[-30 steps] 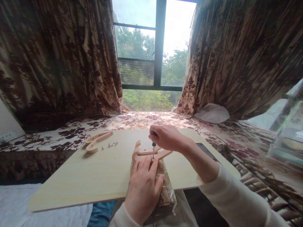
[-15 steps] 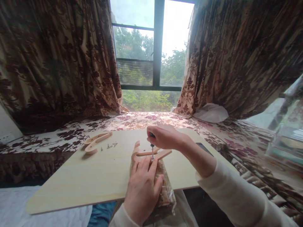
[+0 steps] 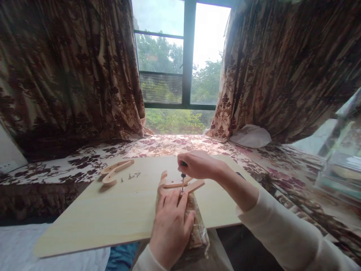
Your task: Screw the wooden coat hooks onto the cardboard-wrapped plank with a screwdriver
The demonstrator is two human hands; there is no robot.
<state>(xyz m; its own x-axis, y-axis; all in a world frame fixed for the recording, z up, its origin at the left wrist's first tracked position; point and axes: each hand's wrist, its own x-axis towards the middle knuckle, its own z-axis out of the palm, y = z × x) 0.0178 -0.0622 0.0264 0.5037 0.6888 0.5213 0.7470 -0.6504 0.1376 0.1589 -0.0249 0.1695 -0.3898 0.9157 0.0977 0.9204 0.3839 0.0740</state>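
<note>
Right forearm (image 3: 242, 188) now hides more of the dark flat object (image 3: 239, 175) at 2 o'clock.
Floral cloth (image 3: 175, 143) runs toward the window (image 3: 187, 56) at 12 o'clock; the pale table (image 3: 113, 214) carries loose curved wood (image 3: 109, 179) and screws (image 3: 131, 175) at 10. Wrapped package (image 3: 199, 229) overhangs its 6 o'clock edge; left hand (image 3: 172, 222) lies open over it, fingers by the wooden frame (image 3: 194, 185). Right hand (image 3: 194, 165) grips an upright screwdriver (image 3: 183, 180) there. Clear box (image 3: 337, 173), 3 o'clock: contents unclear.

Screws (image 3: 131, 175) lie on table (image 3: 98, 222) left of package (image 3: 200, 226)
</note>
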